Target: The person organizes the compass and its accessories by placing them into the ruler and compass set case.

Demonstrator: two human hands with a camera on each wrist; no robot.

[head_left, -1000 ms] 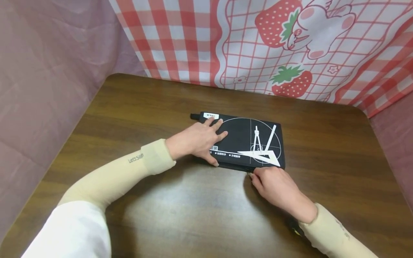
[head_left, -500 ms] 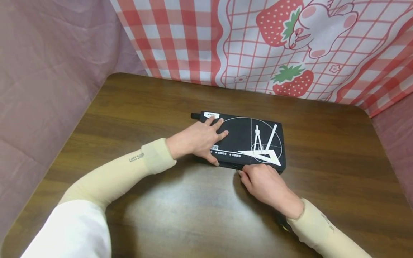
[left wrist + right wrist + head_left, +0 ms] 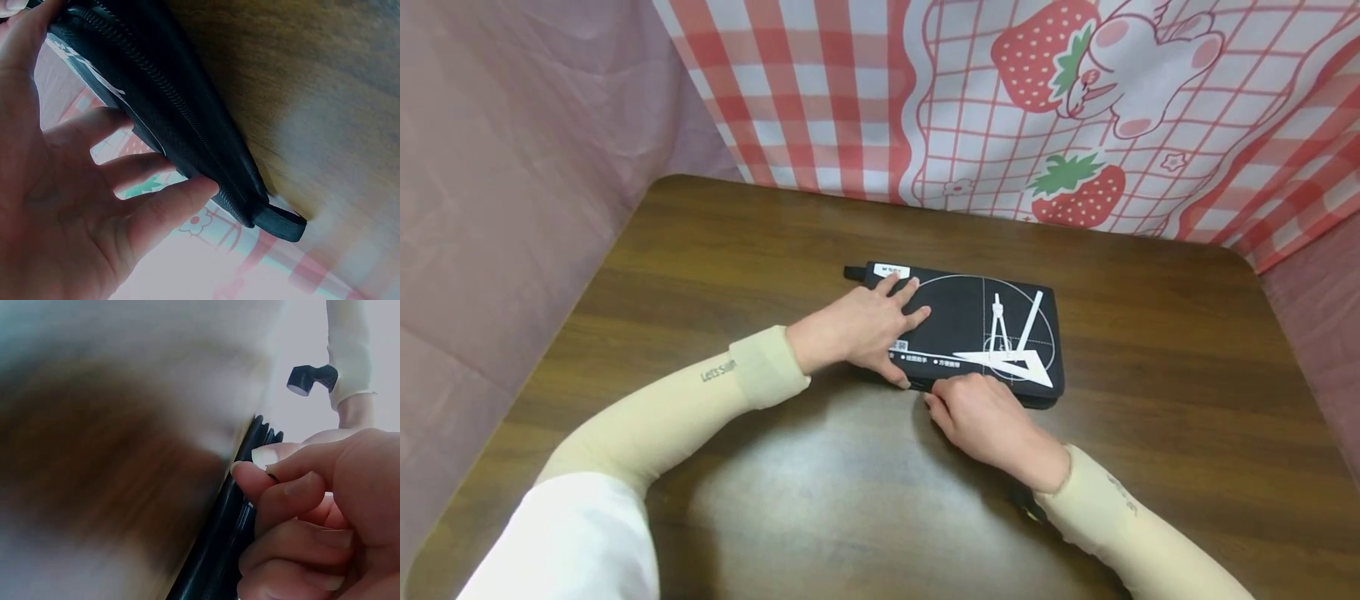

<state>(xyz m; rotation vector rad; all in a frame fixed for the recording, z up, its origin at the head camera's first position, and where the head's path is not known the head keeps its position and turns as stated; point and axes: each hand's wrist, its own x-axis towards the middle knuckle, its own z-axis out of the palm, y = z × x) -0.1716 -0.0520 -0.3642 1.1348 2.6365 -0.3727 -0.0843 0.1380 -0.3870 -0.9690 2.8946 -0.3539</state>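
Note:
A black zip pouch (image 3: 955,312), printed in white with a compass and a set square, lies flat on the table. My left hand (image 3: 867,325) rests on its left part, fingers spread over the top and thumb at the front edge. At that edge, close to the left thumb, my right hand (image 3: 985,417) pinches a zipper pull (image 3: 273,478), mostly hidden between thumb and forefinger. The zipper teeth (image 3: 162,87) run together along the side in the left wrist view. To the right of my right hand, the pouch's front edge shows two layers.
A black fabric loop (image 3: 854,272) sticks out from the pouch's back left corner. The brown wooden table (image 3: 737,250) extends around it. Behind hangs a red-checked curtain (image 3: 850,92) with strawberries, and a pink cloth (image 3: 535,125) covers the left side.
My right hand has slid left along the pouch's front edge with the zipper pull, from near the right corner to close by the left thumb. The left hand and pouch have stayed put.

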